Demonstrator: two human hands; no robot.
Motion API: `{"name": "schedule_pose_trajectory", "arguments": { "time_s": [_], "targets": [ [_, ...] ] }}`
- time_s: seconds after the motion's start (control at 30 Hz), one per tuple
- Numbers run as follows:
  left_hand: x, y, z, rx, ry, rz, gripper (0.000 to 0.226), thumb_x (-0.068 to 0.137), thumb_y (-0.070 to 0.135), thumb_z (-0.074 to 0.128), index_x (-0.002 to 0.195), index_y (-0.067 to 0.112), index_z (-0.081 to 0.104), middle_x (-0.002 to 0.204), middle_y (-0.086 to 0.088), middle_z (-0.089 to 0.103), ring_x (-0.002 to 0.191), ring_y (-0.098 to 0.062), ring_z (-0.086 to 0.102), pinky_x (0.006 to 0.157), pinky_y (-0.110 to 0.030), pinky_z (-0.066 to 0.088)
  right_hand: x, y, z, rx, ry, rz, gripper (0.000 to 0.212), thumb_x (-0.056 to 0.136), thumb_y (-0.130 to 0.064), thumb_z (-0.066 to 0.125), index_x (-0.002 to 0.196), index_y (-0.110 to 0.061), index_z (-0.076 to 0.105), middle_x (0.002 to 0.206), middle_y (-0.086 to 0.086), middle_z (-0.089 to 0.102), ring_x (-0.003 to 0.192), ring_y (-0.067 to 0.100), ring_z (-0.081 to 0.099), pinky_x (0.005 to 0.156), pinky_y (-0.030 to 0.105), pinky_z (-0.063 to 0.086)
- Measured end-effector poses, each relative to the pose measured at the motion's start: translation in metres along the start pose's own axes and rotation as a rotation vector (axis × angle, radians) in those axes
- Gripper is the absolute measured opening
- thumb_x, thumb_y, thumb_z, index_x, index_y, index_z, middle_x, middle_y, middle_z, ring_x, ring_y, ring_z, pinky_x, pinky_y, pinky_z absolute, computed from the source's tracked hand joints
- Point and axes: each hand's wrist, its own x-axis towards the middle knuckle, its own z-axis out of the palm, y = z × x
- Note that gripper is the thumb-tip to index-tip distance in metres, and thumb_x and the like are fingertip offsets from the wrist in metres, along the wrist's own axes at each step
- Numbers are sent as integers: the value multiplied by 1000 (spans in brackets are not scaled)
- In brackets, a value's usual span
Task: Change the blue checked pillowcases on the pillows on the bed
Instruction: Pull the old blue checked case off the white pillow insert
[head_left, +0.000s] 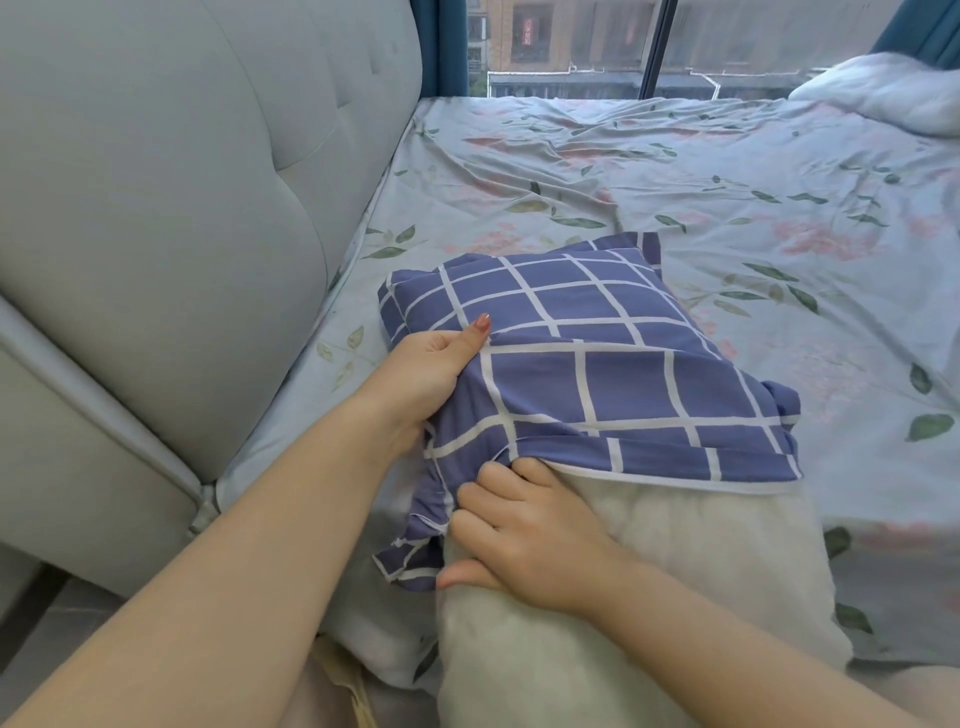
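- Partly off, the pillowcase (582, 364) covers only the far half of the pillow (675, 561); its open hem runs across the pillow right at the knuckles of the right hand (519, 530).
- The left hand (436, 379) grips the pillowcase by its left side. The thumb lies flat on top with its nail showing, and the other fingers are hidden under the cloth, which bunches against the palm.
- The right hand sits on the bare white pillow, nearer the person than the left grip. Its fingers are curled with the tips tucked beneath the hem, and the thumb hooks round the pillow's left edge, so the pillow is clasped between thumb and fingers.
- A loose corner of the pillowcase hangs between the two hands, below the left wrist and touching the right thumb.
- Beyond both grips, the covered end of the pillow rests on the sheet (727, 182), which is pale, creased and printed with leaves and pink flowers.
- Left of the left hand stands the headboard (182, 208), grey, padded and tufted, along the edge of the bed.
- Far beyond the hands, at the other side of the bed, is a window (571, 47) with a blue curtain (441, 41) at its left.
- A white quilt (883, 93) lies heaped at the far right, well apart from both grips.
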Motion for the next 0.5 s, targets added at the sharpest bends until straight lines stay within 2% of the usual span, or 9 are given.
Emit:
{"name": "schedule_pose_trajectory", "arguments": {
  "time_s": [0.03, 0.07, 0.13, 0.2, 0.3, 0.4, 0.5],
  "targets": [
    [0, -2, -1, 5, -4, 16, 68, 92, 58, 55, 97, -8, 66, 95, -24, 72, 77, -23, 62, 75, -33, 49, 2, 0, 3, 3, 15, 9, 52, 99, -54, 41, 66, -15, 50, 67, 0, 50, 67, 21, 43, 63, 32, 30],
    [0, -4, -1, 13, 3, 30, 69, 93, 58, 55, 90, -11, 61, 86, -29, 66, 73, -24, 55, 70, -32, 44, 4, -1, 4, 17, 25, 30, 53, 101, -51, 41, 63, -15, 51, 63, 0, 50, 64, 21, 44, 61, 32, 31],
    [-1, -5, 0, 55, 37, 72, 61, 95, 53, 55, 67, -1, 46, 65, -16, 43, 62, -22, 37, 56, -29, 30, 10, -3, 0, 69, 7, 94, 54, 103, -45, 40, 59, -16, 51, 57, -1, 50, 61, 22, 45, 60, 32, 33],
    [1, -7, 2, 133, 66, 129, 57, 98, 48, 53, 59, 12, 31, 57, -7, 27, 55, -19, 27, 50, -28, 21, 15, -3, -10, 160, -52, 170, 55, 105, -41, 34, 58, -18, 50, 55, -2, 50, 59, 20, 44, 59, 32, 33],
    [10, -10, 1, 283, 140, 216, 57, 100, 41, 52, 55, 22, 23, 46, 7, 22, 46, -11, 22, 51, -31, 21, 19, -4, -28, 406, -125, 308, 53, 105, -41, 28, 57, -21, 42, 51, -4, 43, 54, 16, 38, 56, 32, 34],
    [28, -14, -7, 354, 267, 218, 57, 101, 40, 50, 54, 21, 24, 48, 6, 28, 48, -13, 28, 56, -33, 25, 16, -10, -43, 681, -265, 493, 50, 102, -46, 34, 57, -26, 27, 49, -9, 28, 47, 11, 30, 52, 29, 29],
    [41, -19, -9, 382, 327, 208, 57, 101, 40, 49, 53, 19, 27, 50, 3, 33, 51, -17, 32, 58, -34, 27, 16, -7, -54, 934, -419, 727, 58, 100, -49, 40, 55, -19, 22, 50, -5, 21, 47, 11, 21, 52, 30, 23]
  ]
}}
